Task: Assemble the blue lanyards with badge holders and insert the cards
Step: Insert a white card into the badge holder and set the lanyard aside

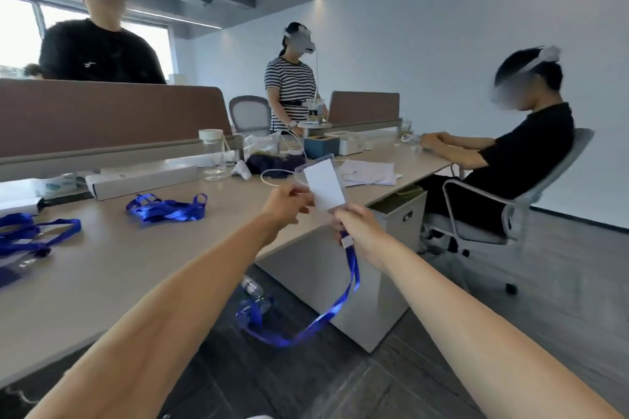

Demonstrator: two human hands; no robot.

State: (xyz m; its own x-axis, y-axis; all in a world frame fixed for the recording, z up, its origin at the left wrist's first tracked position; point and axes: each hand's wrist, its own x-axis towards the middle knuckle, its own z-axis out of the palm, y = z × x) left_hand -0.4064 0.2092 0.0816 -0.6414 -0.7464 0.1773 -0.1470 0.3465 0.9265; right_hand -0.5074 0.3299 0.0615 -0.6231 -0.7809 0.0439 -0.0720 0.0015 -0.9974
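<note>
Both my arms reach out over the desk's corner. My left hand [287, 202] pinches the left edge of a white card [325, 188] that sits partly inside a clear badge holder [315, 163]. My right hand [355, 226] grips the holder's lower end, where a blue lanyard [335, 308] is attached. The lanyard hangs down in a long loop towards the floor. More blue lanyards lie on the desk: one bunch [166, 208] in the middle, another pile [29, 236] at the left edge.
The long desk [136, 265] carries a white box [139, 180], a clear jar [213, 154], papers [369, 173] and a dark bag. A seated person [503, 160] on an office chair is at the right. Two people stand behind the partition.
</note>
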